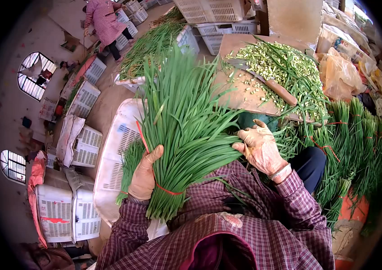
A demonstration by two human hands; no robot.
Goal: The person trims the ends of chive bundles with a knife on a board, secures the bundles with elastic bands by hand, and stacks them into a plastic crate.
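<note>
A large bunch of garlic chives (186,130) spreads across my lap, its leaves fanning upward and to the right. A red tie (169,191) goes round it near the cut stem ends. My left hand (145,175), in a pale glove, is closed round the left side of the bunch, thumb up. A loose length of red tie (142,135) rises beside that thumb. Over at the right, my gloved right hand (262,147) has its fingers bent against the tips of the leaves that droop toward it, pinching them. Some of its fingertips are hidden behind the leaves.
A knife (277,90) lies on a board (231,96) among chopped stem pieces (285,63). Tied bundles of chives (344,135) stand at the right. A white crate (121,114) is at my left. Stacked crates (220,11) and a person (103,20) are farther back.
</note>
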